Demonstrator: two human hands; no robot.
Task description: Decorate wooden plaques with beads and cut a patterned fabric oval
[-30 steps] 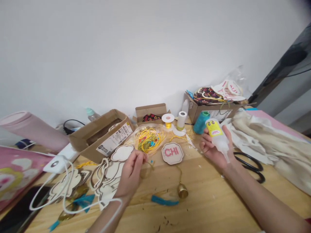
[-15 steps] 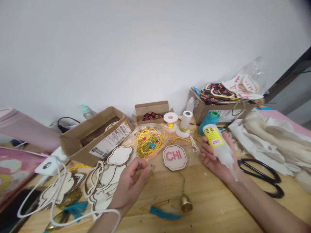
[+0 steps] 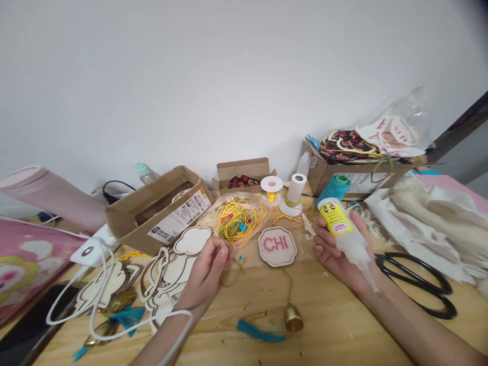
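Two hands are working above the counter (image 3: pixel 328 333), one on each side of a plaque (image 3: pixel 277 247). The right hand (image 3: pixel 340 263) is gripping a bottle (image 3: pixel 341 226), fingers wrapping its left side and thumb bracing the right. The bottle is sitting in the palm, right of the counter's middle, clear of the plaque. Its long axis is slanting: the base is facing the far edge and slightly left, while the nozzle is pointing toward the near edge and slightly right, over the right wrist. The nozzle is therefore aiming away from the plaque.

The left hand (image 3: pixel 208 264) is curling its fingers together beside a thin cord (image 3: pixel 239 268); whether the fingertips are gripping that cord, one cannot tell. The plaque is lying flat, lettering "CHI" facing up, to the left of the bottle and to the right of the left hand. Of the two, the right hand's fingertips are appearing slightly nearer to it.

Toward the near edge, a bell (image 3: pixel 293 318) is lying below the plaque, its cord running up toward the plaque's lower rim. A blue strip (image 3: pixel 260 331) is resting just left of the bell. Scissors (image 3: pixel 419 287) are lying toward the right edge, beside the right forearm. Toward the far edge, a spool (image 3: pixel 271 189) and a thread cone (image 3: pixel 334 189) are standing beyond the plaque.
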